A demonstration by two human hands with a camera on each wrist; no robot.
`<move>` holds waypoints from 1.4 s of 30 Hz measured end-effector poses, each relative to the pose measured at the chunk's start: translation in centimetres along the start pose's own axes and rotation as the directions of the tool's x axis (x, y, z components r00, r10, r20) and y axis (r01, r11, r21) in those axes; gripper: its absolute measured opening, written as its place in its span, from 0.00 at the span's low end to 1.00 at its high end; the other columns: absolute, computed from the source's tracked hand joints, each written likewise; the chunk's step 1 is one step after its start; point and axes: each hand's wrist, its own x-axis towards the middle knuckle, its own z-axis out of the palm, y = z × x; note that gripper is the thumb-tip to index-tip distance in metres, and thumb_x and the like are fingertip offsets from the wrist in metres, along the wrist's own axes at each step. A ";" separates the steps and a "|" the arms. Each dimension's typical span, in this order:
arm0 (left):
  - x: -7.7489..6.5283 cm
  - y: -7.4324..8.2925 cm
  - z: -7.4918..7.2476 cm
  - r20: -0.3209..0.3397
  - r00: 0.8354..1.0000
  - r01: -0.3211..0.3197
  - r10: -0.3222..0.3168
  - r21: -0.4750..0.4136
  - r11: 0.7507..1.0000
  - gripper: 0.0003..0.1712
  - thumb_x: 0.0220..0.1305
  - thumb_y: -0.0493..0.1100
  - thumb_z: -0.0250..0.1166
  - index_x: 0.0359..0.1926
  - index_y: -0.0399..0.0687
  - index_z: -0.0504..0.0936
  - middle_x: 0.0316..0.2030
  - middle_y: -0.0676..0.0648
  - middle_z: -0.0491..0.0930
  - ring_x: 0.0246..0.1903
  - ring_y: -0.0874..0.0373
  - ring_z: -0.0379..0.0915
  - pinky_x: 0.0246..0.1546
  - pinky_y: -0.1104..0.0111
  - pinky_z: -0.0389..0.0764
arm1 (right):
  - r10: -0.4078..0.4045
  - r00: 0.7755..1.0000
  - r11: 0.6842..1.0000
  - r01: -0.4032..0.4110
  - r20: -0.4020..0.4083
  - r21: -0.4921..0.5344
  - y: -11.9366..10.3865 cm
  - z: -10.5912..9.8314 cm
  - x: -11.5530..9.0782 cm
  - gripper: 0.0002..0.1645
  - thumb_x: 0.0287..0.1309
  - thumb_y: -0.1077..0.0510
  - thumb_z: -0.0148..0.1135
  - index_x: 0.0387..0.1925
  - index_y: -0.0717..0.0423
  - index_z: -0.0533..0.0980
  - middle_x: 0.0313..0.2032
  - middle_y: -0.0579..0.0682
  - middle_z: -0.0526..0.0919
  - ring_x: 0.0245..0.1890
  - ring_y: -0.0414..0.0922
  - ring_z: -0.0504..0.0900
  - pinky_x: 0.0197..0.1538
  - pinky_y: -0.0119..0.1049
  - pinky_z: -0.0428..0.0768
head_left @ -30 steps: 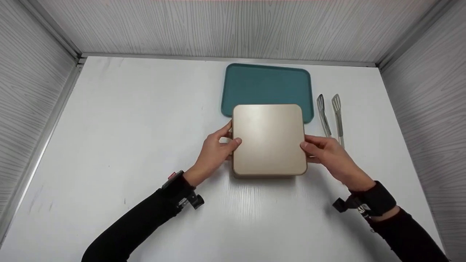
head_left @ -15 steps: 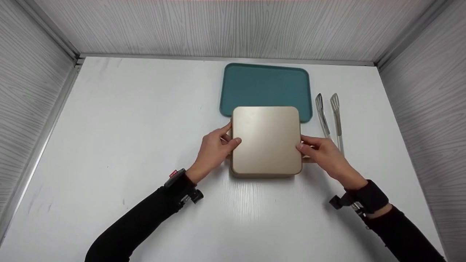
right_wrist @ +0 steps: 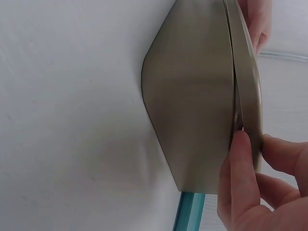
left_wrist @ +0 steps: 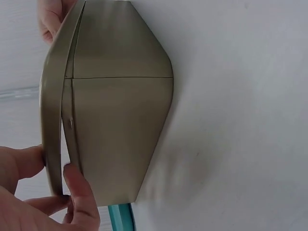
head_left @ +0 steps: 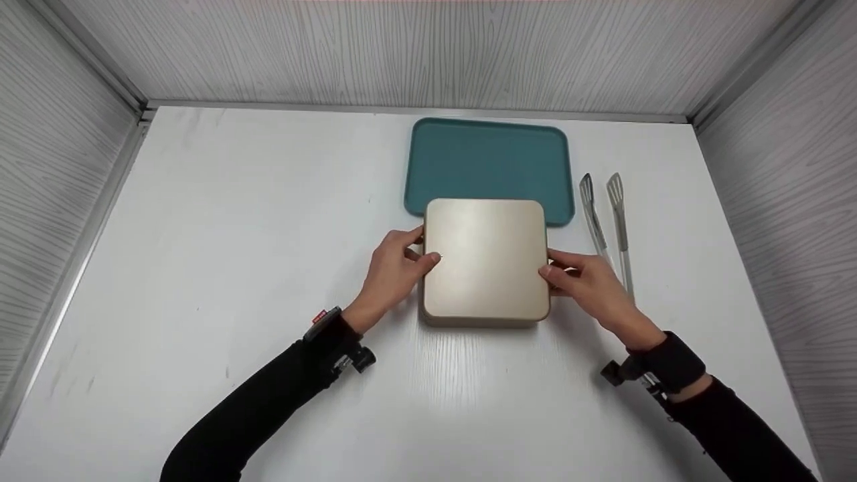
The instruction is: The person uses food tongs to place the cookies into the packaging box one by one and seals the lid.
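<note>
A square gold tin box (left_wrist: 120, 125) stands on the white table, its smooth lid (head_left: 487, 260) resting over the top. In the left wrist view a narrow gap shows between lid and box wall, wider toward the far side; a thinner gap shows in the right wrist view. My left hand (head_left: 394, 270) pinches the lid's left edge, thumb on top and fingers beneath the rim. At the opposite edge, my right hand (head_left: 592, 284) pinches the lid the same way. The inside of the box is hidden.
A teal tray (head_left: 489, 157) lies behind the box, its front edge partly covered by the lid in the head view. Slotted metal tongs (head_left: 621, 227) lie to the right, their near end behind my right hand. Wood-grain panels (head_left: 415, 53) border the table.
The lid has come down closer onto the box and shifted slightly left at its right edge. Both hands keep their hold; the right hand has moved a little left with it.
</note>
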 end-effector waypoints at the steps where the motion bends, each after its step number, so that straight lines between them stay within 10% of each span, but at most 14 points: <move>1: 0.0 -0.1 0.0 0.000 1.000 0.005 -0.005 -0.002 1.000 0.34 0.71 0.46 0.68 0.73 0.41 0.72 0.57 0.41 0.77 0.48 0.52 0.80 0.46 0.64 0.83 | -0.006 1.000 1.000 0.006 -0.006 -0.004 0.1 0.1 0.0 0.33 0.73 0.55 0.64 0.72 0.67 0.69 0.49 0.63 0.82 0.44 0.39 0.88 0.48 0.35 0.86; 34: 0.6 -1.4 0.1 -0.003 0.999 -0.034 0.034 0.025 0.999 0.37 0.74 0.50 0.64 0.76 0.35 0.66 0.61 0.38 0.74 0.54 0.49 0.78 0.51 0.60 0.82 | -0.051 0.998 0.981 0.041 -0.047 -0.189 0.5 0.2 0.6 0.33 0.76 0.49 0.59 0.71 0.68 0.70 0.49 0.62 0.87 0.40 0.44 0.90 0.45 0.36 0.87; 38: 1.7 -0.8 0.2 -0.015 0.991 -0.131 0.134 0.124 0.984 0.41 0.76 0.54 0.58 0.78 0.34 0.60 0.71 0.36 0.64 0.69 0.46 0.65 0.67 0.58 0.71 | -0.227 0.967 0.894 0.162 -0.112 -0.417 -0.5 0.4 1.3 0.34 0.80 0.46 0.52 0.70 0.70 0.70 0.53 0.65 0.83 0.48 0.55 0.87 0.53 0.48 0.84; 42: 3.3 0.1 1.0 0.079 0.961 -0.274 0.264 0.376 0.885 0.45 0.78 0.59 0.54 0.80 0.33 0.54 0.79 0.36 0.51 0.80 0.44 0.43 0.78 0.56 0.51 | -0.426 0.904 0.656 0.276 -0.043 -0.702 -1.1 1.9 2.9 0.43 0.80 0.42 0.51 0.74 0.75 0.59 0.68 0.73 0.68 0.69 0.65 0.69 0.70 0.58 0.69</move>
